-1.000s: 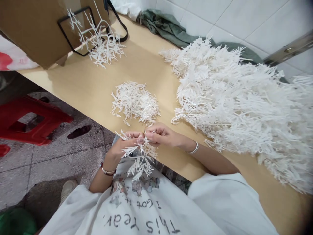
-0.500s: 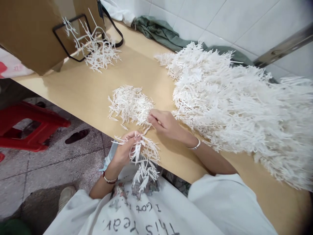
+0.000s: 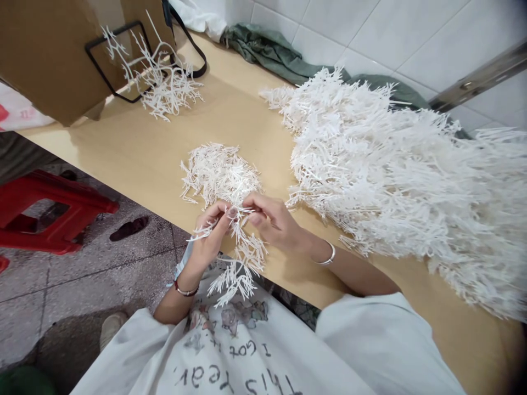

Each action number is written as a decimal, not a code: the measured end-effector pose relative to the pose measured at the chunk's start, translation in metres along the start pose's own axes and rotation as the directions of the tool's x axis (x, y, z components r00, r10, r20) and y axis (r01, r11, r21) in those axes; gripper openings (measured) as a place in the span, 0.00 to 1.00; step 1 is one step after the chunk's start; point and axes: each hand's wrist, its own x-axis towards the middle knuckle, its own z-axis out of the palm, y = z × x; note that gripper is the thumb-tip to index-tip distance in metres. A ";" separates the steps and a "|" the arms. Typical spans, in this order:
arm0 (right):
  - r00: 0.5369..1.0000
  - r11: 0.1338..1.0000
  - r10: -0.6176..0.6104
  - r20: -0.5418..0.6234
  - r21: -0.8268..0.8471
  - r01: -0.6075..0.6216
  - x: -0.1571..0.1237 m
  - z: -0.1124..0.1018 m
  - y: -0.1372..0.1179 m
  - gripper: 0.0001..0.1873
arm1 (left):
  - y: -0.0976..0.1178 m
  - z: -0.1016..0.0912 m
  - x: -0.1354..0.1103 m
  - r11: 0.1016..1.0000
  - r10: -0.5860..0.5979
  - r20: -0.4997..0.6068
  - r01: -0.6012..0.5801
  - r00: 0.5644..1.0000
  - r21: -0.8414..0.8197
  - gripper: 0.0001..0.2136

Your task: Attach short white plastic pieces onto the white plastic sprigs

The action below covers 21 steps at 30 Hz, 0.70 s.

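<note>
My left hand [image 3: 212,230] is closed around a white branched plastic sprig [image 3: 247,252], whose forked twigs hang down over the table edge in front of the shirt. Close beside it, my right hand [image 3: 272,219] has thumb and forefinger pinched at thin white tips of the sprig, near the left fingertips. Just beyond both hands lies a small heap of short white plastic pieces [image 3: 222,170] on the tan table [image 3: 247,115].
A large pile of white branched sprigs [image 3: 382,181] covers the table's right side. Bare branched stems [image 3: 168,93] lie by a black wire frame [image 3: 93,60] and a cardboard box [image 3: 49,49]. Green cloth [image 3: 267,49] lines the wall. A red stool [image 3: 53,214] stands left.
My right hand has moved from the small heap down to the sprig in my left hand. The left hand has risen slightly, and the hanging twigs have swung left.
</note>
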 end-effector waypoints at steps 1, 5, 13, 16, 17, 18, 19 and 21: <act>0.999 0.999 0.025 0.028 0.043 -0.026 -0.001 0.002 -0.002 0.16 | 0.000 0.001 0.000 1.000 0.017 0.004 -0.017 1.000 0.024 0.10; 0.995 0.984 0.093 0.039 0.146 -0.098 0.000 0.006 -0.004 0.18 | -0.001 0.001 0.000 0.996 0.037 0.048 -0.041 0.998 0.079 0.10; 0.995 0.990 0.087 0.048 0.111 -0.092 -0.002 0.005 -0.003 0.19 | 0.000 0.001 0.001 0.996 0.038 0.034 -0.040 0.999 0.077 0.10; 0.999 0.998 0.034 -0.002 -0.051 -0.035 -0.003 0.007 -0.004 0.19 | 0.001 0.003 0.000 0.986 0.077 -0.014 -0.074 0.997 0.149 0.11; 1.000 0.996 0.026 -0.014 -0.082 -0.027 -0.003 0.008 -0.004 0.19 | 0.001 0.003 0.000 0.985 0.081 -0.018 -0.077 0.997 0.153 0.11; 0.999 0.996 0.029 -0.017 -0.086 -0.030 -0.003 0.008 -0.004 0.18 | 0.001 0.004 -0.001 0.986 0.077 -0.013 -0.074 0.997 0.148 0.12; 0.999 0.997 0.040 -0.014 -0.067 -0.041 -0.002 0.008 -0.004 0.18 | 0.002 0.004 -0.001 0.988 0.066 -0.002 -0.065 0.998 0.137 0.12; 0.997 0.997 0.076 0.003 0.004 -0.076 -0.002 0.008 -0.004 0.19 | 0.003 0.003 -0.001 0.994 0.035 0.032 -0.038 0.999 0.105 0.12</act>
